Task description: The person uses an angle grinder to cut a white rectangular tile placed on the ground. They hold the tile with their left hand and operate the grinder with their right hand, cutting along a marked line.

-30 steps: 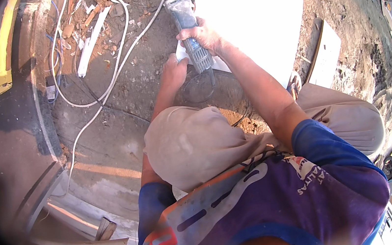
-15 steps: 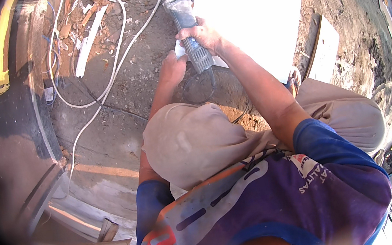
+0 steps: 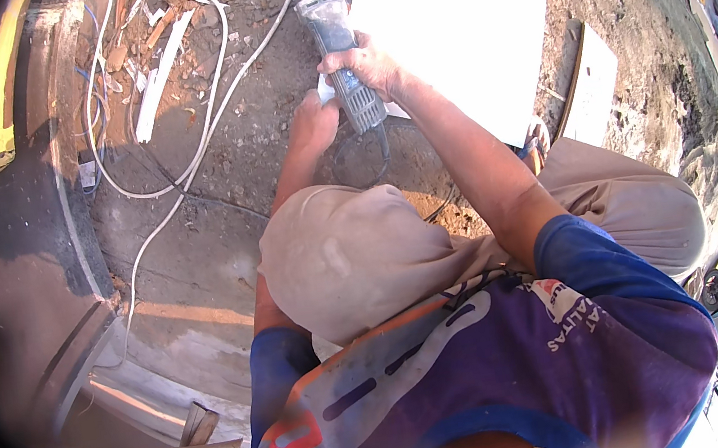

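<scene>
From my head, I look down at the big white sheet (image 3: 469,24), lying in front of me over the dirt ground (image 3: 269,159). My right hand (image 3: 367,66) is wrapped around the grey grinder (image 3: 336,35). The grinder is at the left edge of the white sheet, with its front end pointing away from me and its back end toward me. My left hand (image 3: 315,124) is near the bottom left corner of the white sheet, with its fingers curled in close. A bit of white shows by those fingers, so I think they pinch it, but I cannot tell if it is part of the sheet or a loose piece.

How far along am I? The white sheet looks like one big piece. I see no cut going across it, so I judge that little is done there and much is left. The left edge is partly hidden by the grinder and my hands. I cannot tell if the grinder is spinning or if its round disc touches the sheet.

A long white strip (image 3: 163,82) lies well to the left of the white sheet, and a looped white cord (image 3: 203,152) lies between them. A smaller board (image 3: 597,84) lies just right of the white sheet. My foot (image 3: 534,143) is by the bottom right corner of the white sheet.
</scene>
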Demonstrator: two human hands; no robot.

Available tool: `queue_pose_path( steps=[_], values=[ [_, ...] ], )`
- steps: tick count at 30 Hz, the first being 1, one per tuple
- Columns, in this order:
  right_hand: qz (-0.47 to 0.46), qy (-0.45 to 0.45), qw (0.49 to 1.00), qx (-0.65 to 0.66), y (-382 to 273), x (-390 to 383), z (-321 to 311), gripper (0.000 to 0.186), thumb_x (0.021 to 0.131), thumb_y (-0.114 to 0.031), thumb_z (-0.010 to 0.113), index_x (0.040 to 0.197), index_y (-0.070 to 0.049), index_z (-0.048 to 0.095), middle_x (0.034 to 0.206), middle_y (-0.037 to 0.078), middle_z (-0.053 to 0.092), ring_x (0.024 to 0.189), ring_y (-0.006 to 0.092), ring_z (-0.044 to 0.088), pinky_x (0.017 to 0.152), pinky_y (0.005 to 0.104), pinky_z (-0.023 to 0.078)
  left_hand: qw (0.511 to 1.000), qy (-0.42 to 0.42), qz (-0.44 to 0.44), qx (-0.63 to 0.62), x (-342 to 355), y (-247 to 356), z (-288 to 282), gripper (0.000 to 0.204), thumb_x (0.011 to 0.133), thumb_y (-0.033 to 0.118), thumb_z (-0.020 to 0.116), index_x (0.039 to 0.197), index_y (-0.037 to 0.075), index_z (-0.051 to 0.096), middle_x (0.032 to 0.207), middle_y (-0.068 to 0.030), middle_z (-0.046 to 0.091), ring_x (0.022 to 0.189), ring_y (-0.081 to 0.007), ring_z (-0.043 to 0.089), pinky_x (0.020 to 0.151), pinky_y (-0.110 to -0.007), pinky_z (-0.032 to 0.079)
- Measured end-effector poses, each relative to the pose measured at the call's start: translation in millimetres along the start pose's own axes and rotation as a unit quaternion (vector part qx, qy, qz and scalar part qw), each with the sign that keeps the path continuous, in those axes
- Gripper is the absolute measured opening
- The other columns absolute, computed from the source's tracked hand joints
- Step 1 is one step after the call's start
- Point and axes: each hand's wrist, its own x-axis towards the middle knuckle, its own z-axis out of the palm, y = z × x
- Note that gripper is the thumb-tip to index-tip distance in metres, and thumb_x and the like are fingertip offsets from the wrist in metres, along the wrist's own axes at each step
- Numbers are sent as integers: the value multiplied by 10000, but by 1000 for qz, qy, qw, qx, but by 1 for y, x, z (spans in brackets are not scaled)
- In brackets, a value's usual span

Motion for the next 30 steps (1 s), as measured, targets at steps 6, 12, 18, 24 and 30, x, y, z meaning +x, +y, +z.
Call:
queue_pose_path(
  steps=[6, 12, 18, 24, 30],
  values=[
    [-3, 21, 999, -30, 1, -1, 2, 691, 658, -166, 812, 1224, 48, 477, 929, 155, 684, 803, 243, 673, 729, 405, 576, 998, -3, 15, -54, 11, -20, 10, 507, 869, 360, 579, 1104, -88, 606, 1101, -335, 644, 1092, -479, 602, 910, -517, 462],
    [-22, 26, 993, -110, 0, 9, 5, 777, 654, -176, 817, 1283, 70, 431, 955, 166, 672, 835, 248, 665, 754, 393, 565, 997, 0, 28, -74, 14, -22, 13, 506, 874, 368, 572, 1086, -89, 617, 1088, -330, 651, 1083, -471, 611, 895, -501, 465],
    [-46, 34, 993, -104, -3, 1, 8, 819, 646, -187, 818, 1310, 74, 416, 1070, 211, 616, 898, 244, 646, 775, 403, 562, 994, -6, 25, -107, 12, -22, 14, 517, 875, 382, 568, 1088, -86, 627, 1073, -323, 659, 1075, -467, 618, 887, -495, 467],
    [-29, 26, 996, -85, -10, -4, 9, 782, 653, -165, 811, 1298, 56, 428, 1021, 189, 634, 879, 257, 654, 768, 418, 567, 994, -7, 32, -109, 13, -25, 13, 505, 872, 362, 567, 1078, -95, 622, 1057, -326, 661, 1059, -464, 626, 882, -497, 468],
    [-20, 7, 1000, -22, -6, 1, 5, 736, 663, -136, 807, 1276, 44, 441, 975, 169, 652, 838, 263, 664, 751, 424, 573, 997, 5, 30, -73, 15, -28, 13, 495, 873, 357, 568, 1072, -93, 621, 1048, -333, 658, 1052, -462, 629, 878, -504, 468]
  ],
)
